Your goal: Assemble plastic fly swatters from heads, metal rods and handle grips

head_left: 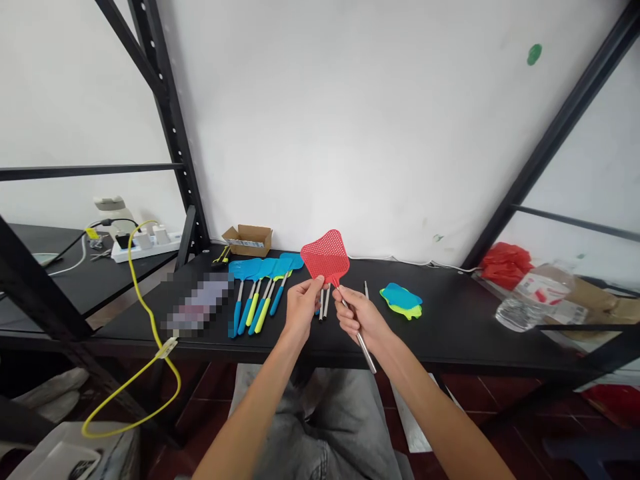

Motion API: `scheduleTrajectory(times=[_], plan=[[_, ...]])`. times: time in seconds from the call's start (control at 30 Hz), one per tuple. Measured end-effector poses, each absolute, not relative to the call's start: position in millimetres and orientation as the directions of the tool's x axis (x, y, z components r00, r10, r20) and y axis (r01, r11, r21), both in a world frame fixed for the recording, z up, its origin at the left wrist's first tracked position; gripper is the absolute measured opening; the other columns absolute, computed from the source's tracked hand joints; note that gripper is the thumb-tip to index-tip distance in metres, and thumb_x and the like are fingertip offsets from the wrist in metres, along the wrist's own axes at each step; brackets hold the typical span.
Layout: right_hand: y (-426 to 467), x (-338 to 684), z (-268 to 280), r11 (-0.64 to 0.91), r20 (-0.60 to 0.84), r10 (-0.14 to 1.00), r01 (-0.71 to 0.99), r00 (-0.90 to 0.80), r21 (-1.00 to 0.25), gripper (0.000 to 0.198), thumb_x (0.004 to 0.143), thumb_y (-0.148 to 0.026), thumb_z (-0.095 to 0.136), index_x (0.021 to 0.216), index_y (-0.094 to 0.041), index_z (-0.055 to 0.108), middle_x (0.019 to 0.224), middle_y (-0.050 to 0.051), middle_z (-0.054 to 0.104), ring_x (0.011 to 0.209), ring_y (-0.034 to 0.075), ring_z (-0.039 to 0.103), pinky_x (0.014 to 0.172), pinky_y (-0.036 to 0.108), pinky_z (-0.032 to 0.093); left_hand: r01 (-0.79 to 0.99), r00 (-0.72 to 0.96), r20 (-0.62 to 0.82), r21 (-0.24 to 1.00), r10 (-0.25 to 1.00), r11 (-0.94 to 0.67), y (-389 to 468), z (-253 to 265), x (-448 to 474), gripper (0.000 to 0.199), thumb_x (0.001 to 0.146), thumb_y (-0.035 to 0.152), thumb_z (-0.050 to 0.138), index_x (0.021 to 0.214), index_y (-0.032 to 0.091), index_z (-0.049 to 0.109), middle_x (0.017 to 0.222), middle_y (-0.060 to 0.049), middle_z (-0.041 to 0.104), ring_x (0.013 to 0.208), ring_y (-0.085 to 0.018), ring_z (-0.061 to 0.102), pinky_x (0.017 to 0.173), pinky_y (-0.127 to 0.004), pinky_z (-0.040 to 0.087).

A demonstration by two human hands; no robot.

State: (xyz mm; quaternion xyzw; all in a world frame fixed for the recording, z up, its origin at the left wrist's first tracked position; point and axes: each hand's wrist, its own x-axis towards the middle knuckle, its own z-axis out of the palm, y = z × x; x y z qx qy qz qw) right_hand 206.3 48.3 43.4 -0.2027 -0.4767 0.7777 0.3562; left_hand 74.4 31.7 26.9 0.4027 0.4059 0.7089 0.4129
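A red fly swatter head [327,257], a perforated sheet, is pinched at its lower edge by my left hand [301,303], which is closed. My right hand [360,317] is closed around a silver metal rod [367,353] that meets the red head's neck; fingers hide part of the joint. Behind my hands, more metal rods [325,305] lie on the black table [450,320]. To the left rest several blue fly swatters [257,270] with blue or lime-green handles [261,317]. On the right, a blue head [400,295] lies over a lime-green one [407,311].
An open cardboard box [249,240] stands at the back left near a white wall. A yellow cable [145,300] hangs over the table's left side. Right, a clear plastic bottle [520,310] lies beside a red plastic bag [505,263]. Black metal posts [175,127] frame the table.
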Motion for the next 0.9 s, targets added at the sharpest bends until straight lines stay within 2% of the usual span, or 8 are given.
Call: scheduleTrajectory(times=[0.1,0.23,0.37,0.5,0.6,0.67,0.8,0.9], plan=[[51.8,206.2,35.9,-0.173,0.056,0.817,-0.337,-0.574,-0.925,0.034,0.078,-0.050,0.067,0.074,-0.020,0.051,0.046,-0.011,0.037,0.029,0.003,0.023,0.028,0.016,0.018,-0.113,-0.476,0.298,0.912,0.828,-0.394,33.4,27.5,81.3,0.036,0.078,0.047,0.064,0.067,0.013,0.065,0.050,0.007,0.036,0.046,-0.007,0.032,0.045,-0.021,0.025],[57.7,203.4,36.7,0.155,0.210,0.892,-0.164,-0.401,-0.974,0.036,0.082,-0.053,0.058,0.071,-0.020,0.054,0.044,-0.008,0.041,0.028,0.006,0.032,0.029,0.018,0.020,0.108,-0.584,0.405,0.898,0.703,-0.427,37.7,39.3,90.2,0.036,0.083,0.044,0.056,0.062,0.015,0.062,0.053,0.003,0.047,0.052,-0.011,0.042,0.052,-0.023,0.033],[59.1,197.6,48.4,0.446,0.411,0.870,0.082,-0.271,-0.891,0.039,0.088,-0.051,0.050,0.065,-0.020,0.055,0.045,-0.004,0.046,0.033,0.009,0.041,0.034,0.021,0.027,0.286,-0.640,0.493,0.864,0.589,-0.414,45.4,55.3,96.8,0.039,0.085,0.043,0.050,0.056,0.018,0.050,0.055,0.003,0.046,0.056,-0.012,0.041,0.055,-0.024,0.034],[61.9,196.9,56.7,0.558,0.528,0.830,0.250,-0.181,-0.791,0.040,0.089,-0.047,0.047,0.059,-0.021,0.052,0.047,-0.002,0.046,0.038,0.010,0.042,0.039,0.023,0.028,0.276,-0.680,0.474,0.872,0.559,-0.404,56.7,61.5,99.9,0.038,0.086,0.042,0.049,0.056,0.019,0.046,0.055,0.003,0.044,0.056,-0.011,0.040,0.055,-0.023,0.033],[66.6,201.7,57.0,0.494,0.436,0.851,0.169,-0.293,-0.853,0.037,0.088,-0.048,0.049,0.063,-0.021,0.053,0.046,-0.004,0.045,0.035,0.009,0.038,0.037,0.022,0.026,0.054,-0.553,0.386,0.901,0.739,-0.430,63.8,58.4,96.4,0.038,0.087,0.047,0.046,0.062,0.019,0.046,0.054,0.004,0.044,0.049,-0.009,0.039,0.048,-0.022,0.032],[68.9,204.0,54.1,0.334,0.288,0.846,0.025,-0.448,-0.942,0.037,0.086,-0.052,0.053,0.068,-0.020,0.054,0.043,-0.007,0.041,0.031,0.007,0.032,0.034,0.021,0.022,-0.061,-0.365,0.346,0.917,0.864,-0.393,65.7,54.4,91.2,0.038,0.087,0.050,0.046,0.066,0.019,0.050,0.053,0.004,0.044,0.045,-0.009,0.039,0.045,-0.021,0.031],[68.7,195.9,43.9,-0.007,0.124,0.818,-0.225,-0.561,-0.974,0.043,0.079,-0.061,0.060,0.072,-0.020,0.052,0.038,-0.011,0.034,0.027,0.004,0.021,0.030,0.018,0.014,0.039,-0.273,0.382,0.921,0.883,-0.387,62.7,46.0,79.6,0.036,0.088,0.048,0.047,0.069,0.019,0.053,0.055,0.005,0.046,0.047,-0.009,0.041,0.049,-0.021,0.034],[66.1,181.0,38.3,-0.066,0.106,0.834,-0.287,-0.542,-0.956,0.046,0.076,-0.064,0.061,0.070,-0.020,0.050,0.036,-0.012,0.032,0.025,0.003,0.019,0.029,0.018,0.012,0.183,-0.284,0.439,0.897,0.852,-0.401,60.5,40.4,74.5,0.037,0.089,0.046,0.044,0.066,0.019,0.055,0.057,0.002,0.053,0.053,-0.012,0.049,0.055,-0.023,0.039]])
